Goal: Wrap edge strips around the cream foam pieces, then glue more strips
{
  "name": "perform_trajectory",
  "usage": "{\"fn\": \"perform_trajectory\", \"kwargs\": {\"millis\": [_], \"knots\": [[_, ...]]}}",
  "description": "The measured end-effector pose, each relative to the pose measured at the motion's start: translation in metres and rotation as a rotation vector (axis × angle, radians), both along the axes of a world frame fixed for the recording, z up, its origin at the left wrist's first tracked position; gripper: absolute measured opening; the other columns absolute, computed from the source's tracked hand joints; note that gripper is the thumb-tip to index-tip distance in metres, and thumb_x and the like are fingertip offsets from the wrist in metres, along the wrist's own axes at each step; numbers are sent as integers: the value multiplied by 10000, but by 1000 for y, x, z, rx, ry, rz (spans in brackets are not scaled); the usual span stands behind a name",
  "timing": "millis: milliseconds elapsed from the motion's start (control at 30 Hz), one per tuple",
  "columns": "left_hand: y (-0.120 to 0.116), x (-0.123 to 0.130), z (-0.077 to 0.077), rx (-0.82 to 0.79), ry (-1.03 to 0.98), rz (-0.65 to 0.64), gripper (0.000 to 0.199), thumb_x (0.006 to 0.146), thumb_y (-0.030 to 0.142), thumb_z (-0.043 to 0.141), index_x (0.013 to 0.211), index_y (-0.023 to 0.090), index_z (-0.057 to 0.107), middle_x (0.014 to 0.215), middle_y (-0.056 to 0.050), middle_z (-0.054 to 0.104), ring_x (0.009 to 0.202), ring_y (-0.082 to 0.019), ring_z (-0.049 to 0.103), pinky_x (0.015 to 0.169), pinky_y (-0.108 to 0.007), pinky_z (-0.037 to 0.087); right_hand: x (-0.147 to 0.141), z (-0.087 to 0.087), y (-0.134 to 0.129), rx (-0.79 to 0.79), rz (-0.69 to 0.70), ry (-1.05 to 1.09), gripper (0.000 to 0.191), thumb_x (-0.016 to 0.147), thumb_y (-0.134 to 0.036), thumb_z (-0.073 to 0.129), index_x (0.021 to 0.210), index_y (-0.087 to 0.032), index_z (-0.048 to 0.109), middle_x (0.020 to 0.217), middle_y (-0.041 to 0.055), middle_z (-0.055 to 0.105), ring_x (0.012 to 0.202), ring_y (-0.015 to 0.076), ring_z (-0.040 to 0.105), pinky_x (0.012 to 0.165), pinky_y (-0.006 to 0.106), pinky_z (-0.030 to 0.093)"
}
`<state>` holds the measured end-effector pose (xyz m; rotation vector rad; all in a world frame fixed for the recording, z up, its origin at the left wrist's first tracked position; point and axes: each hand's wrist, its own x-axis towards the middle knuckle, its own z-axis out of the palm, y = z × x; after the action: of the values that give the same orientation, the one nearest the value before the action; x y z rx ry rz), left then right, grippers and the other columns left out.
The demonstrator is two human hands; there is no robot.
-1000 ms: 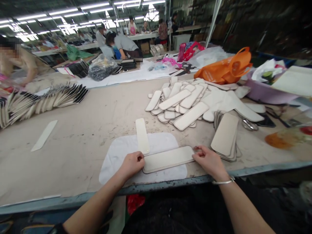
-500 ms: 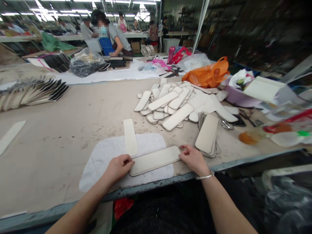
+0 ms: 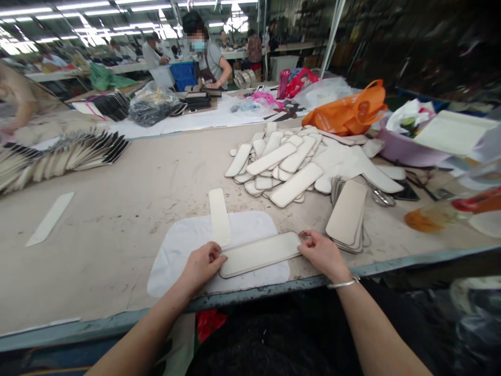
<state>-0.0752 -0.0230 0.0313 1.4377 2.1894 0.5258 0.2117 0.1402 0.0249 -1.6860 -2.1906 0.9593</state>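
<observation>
While left fingers point(image 3: 217, 260) pinch the dark-edged panel point(image 3: 260, 254) at one end, right fingers point(image 3: 307, 248) pinch the other.

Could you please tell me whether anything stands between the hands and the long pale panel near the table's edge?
Nothing visible does: the left hand pinches the long pale panel at its left end and the right hand at its right end. The narrow strip lies just beyond it, not between.

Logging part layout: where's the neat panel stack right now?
In the head view, the neat panel stack sits right of center, just beyond and to the right of the right hand, with the loose panel pile farther back on its left.
</observation>
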Motion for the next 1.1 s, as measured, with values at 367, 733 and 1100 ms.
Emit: {"fn": "perform_trajectory", "kwargs": {"millis": [367, 733, 1100], "knots": [[-40, -4, -22, 519, 114, -390, 200, 851, 187, 519, 993, 191, 659, 984, -92, 643, 905, -162, 601, 791, -295, 516, 0, -1, 0, 16, 11, -49, 314, 674, -276, 518, 965, -226, 625, 662, -38, 647, 690, 157, 602, 649, 252, 394], [-39, -6, -26, 508, 227, -428, 239, 863, 187, 498, 1040, 196, 658, 1014, -100, 646, 889, -170, 605, 788, -315, 521, -3, 0, -2, 34, -11, -63, 295, 681, -254, 510, 935, -216, 656, 666, -25, 652, 676, 157, 598, 648, 255, 397], [-33, -9, -27, 589, 311, -439, 242, 852, 252, 514, 1037, 245, 670, 992, -57, 676, 885, -175, 641, 769, -274, 552, -5, -2, -4, 96, -51, 15, 278, 668, -179, 512, 884, -211, 683, 679, -16, 660, 678, 146, 595, 667, 237, 405]]}}
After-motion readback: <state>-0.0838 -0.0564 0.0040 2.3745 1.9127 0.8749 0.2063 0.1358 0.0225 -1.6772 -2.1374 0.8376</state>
